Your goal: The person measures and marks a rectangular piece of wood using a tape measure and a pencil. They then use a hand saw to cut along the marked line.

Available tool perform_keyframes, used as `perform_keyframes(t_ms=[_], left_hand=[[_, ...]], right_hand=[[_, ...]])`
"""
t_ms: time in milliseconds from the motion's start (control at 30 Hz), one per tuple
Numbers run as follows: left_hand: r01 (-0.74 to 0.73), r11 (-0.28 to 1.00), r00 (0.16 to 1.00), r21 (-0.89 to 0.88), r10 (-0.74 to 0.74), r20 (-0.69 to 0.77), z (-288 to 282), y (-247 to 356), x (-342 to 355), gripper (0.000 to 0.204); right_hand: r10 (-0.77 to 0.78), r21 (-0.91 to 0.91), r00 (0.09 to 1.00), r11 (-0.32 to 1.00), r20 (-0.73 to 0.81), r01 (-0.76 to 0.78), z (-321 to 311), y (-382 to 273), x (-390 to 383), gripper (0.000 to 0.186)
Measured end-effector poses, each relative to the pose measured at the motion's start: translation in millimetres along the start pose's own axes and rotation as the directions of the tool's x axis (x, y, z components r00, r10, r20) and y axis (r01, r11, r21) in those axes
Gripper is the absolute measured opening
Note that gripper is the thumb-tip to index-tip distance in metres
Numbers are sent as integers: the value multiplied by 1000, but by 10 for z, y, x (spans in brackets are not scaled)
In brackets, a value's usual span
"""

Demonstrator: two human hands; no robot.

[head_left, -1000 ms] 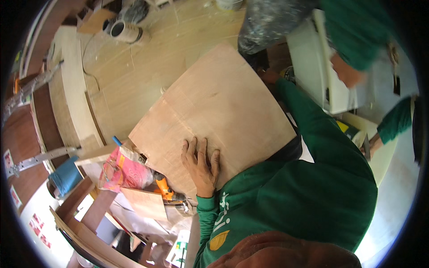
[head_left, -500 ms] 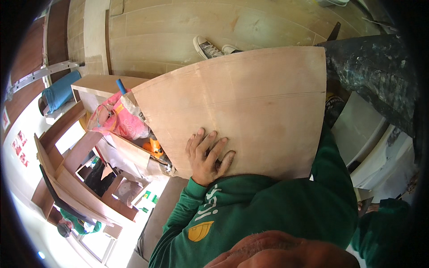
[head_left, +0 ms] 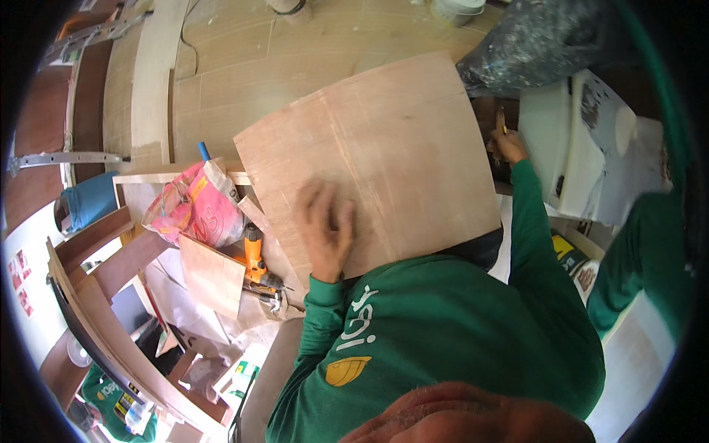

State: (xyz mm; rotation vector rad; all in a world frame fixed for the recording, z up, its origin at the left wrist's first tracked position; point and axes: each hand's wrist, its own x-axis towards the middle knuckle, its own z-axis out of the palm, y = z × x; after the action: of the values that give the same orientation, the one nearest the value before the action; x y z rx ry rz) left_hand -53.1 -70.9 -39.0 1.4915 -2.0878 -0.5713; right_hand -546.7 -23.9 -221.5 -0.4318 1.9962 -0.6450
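Note:
A large plywood panel (head_left: 421,148) with one curved edge lies across my lap, with pencil-like lines and a pale stripe running over it. My left hand (head_left: 325,229) rests on its near left part, fingers apart and slightly smeared by motion. Past the panel's right edge, my right hand (head_left: 509,145) has its fingers closed around a slim brown-and-yellow tool (head_left: 501,119), whose exact kind I cannot make out.
On my left are an orange power drill (head_left: 253,255), a pink bag (head_left: 203,207) and a small plywood piece (head_left: 213,273). A dark plastic bag (head_left: 539,48) and a white bucket (head_left: 456,10) sit at the far right. Another person in green (head_left: 111,399) is at lower left.
The panel has turned counterclockwise and shifted, its right edge moving left. My right hand, hidden before, now shows beside it with a slim tool. My left hand has moved slightly.

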Motion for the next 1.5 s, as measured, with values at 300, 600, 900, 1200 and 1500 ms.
perform_keyframes(t_ms=[300,600,900,1200,1500], left_hand=[[424,835,901,-350,-429,68,-530,-817,-325,57],[207,950,973,-235,-224,-47,-625,-1425,78,50],[67,960,995,-273,-43,91,-1058,-2279,1119,59],[50,971,993,-233,-24,115,-752,-2431,1432,64],[26,946,980,-324,41,197,-424,-2382,1819,66]], right_hand=[[-202,-315,962,939,-183,137,-429,-274,-2009,48],[-450,-602,888,736,-92,310,-249,-835,-4283,33],[-444,-674,892,685,-85,277,-606,-1177,-5726,35],[-487,-218,802,873,-346,436,-1034,-688,-6086,67],[-715,-555,462,699,-525,451,-1370,302,-5353,71]])
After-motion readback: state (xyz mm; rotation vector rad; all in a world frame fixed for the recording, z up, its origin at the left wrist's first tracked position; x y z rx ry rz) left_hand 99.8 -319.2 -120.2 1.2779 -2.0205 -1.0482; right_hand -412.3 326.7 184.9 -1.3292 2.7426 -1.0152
